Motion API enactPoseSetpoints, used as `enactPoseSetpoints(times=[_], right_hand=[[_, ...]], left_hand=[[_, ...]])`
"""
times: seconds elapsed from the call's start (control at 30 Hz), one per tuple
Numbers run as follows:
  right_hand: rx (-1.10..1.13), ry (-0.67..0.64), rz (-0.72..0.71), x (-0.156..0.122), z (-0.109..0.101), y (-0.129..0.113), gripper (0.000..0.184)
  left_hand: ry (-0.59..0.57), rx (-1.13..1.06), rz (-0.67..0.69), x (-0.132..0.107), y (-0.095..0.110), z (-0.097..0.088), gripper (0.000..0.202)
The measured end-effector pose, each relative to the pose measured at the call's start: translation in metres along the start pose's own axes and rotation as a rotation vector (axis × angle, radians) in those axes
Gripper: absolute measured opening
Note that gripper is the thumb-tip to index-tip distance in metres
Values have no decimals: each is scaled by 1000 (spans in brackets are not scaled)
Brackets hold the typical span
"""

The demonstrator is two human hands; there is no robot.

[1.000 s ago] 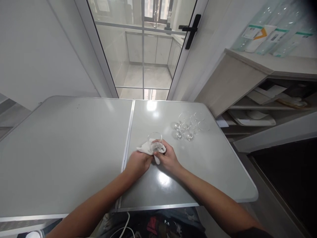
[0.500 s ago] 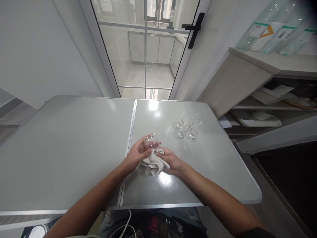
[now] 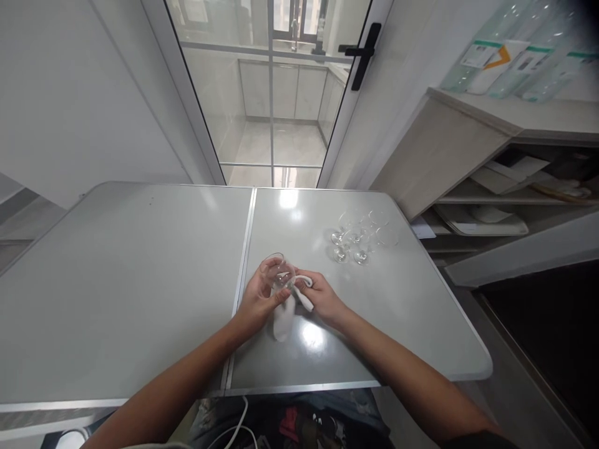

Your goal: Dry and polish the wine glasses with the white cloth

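My left hand (image 3: 258, 292) is closed round the bowl of a clear wine glass (image 3: 277, 272), which is tilted with its rim to the upper left. My right hand (image 3: 322, 294) pinches a white cloth (image 3: 303, 298) at the foot end of the glass. Part of the cloth hangs below the glass, blurred by motion. The stem and foot are mostly hidden by the cloth and fingers. Both hands are just above the grey table (image 3: 178, 262), right of its centre seam.
Several clear stemmed glasses (image 3: 359, 238) stand grouped at the table's right rear. A glass door (image 3: 271, 93) rises behind the table. To the right is a shelf unit (image 3: 449, 131) with large plastic bottles (image 3: 500, 68) on top.
The glass has turned and tipped to the left in my left hand. The cloth, bunched under the glass before, now hangs narrower, with a fold in my right hand.
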State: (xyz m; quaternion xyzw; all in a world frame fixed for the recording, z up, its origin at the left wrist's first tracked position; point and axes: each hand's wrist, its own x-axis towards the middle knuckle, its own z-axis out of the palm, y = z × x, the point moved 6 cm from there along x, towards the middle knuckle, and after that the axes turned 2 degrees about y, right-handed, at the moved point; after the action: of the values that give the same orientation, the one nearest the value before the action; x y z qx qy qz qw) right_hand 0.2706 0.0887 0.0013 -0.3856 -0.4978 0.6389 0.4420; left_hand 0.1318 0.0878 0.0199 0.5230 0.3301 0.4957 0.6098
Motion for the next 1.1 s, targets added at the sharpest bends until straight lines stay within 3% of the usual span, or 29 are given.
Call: enactPoseSetpoints(times=[0.13, 0.17, 0.23, 0.3, 0.37, 0.43, 0.57, 0.67, 0.77, 0.83, 0.93, 1.0, 1.1], right_hand=[[312, 351, 13, 1, -22, -1, 34], [352, 385, 26, 1, -24, 0, 34], [407, 298, 104, 2, -18, 2, 35], [433, 104, 190, 2, -5, 5, 36], [426, 5, 206, 1, 3, 7, 36], [397, 54, 181, 1, 1, 10, 36], [362, 271, 195, 0, -16, 18, 39], [402, 339, 207, 0, -24, 20, 43], [400, 315, 161, 1, -24, 18, 52], [319, 324, 113, 0, -25, 14, 52], [121, 364, 44, -4, -32, 7, 35], [-12, 178, 33, -3, -28, 2, 40], [-153, -414, 55, -7, -3, 0, 42]], left_hand=[[102, 156, 219, -3, 17, -6, 57], [124, 190, 291, -5, 20, -8, 58], [130, 226, 403, -10, 23, -9, 62], [59, 289, 463, -12, 20, -6, 64], [-41, 406, 517, -15, 18, 1, 62], [-133, 499, 580, -17, 19, 10, 59], [-305, 543, 663, -19, 23, 27, 66], [-365, 539, 722, -22, 20, 29, 65], [-234, 513, 676, -20, 15, 16, 66], [-40, 465, 601, -15, 18, 0, 69], [279, 307, 530, -4, 35, -24, 68], [425, 227, 454, 10, 43, -35, 61], [364, 267, 232, 46, 38, -29, 50]])
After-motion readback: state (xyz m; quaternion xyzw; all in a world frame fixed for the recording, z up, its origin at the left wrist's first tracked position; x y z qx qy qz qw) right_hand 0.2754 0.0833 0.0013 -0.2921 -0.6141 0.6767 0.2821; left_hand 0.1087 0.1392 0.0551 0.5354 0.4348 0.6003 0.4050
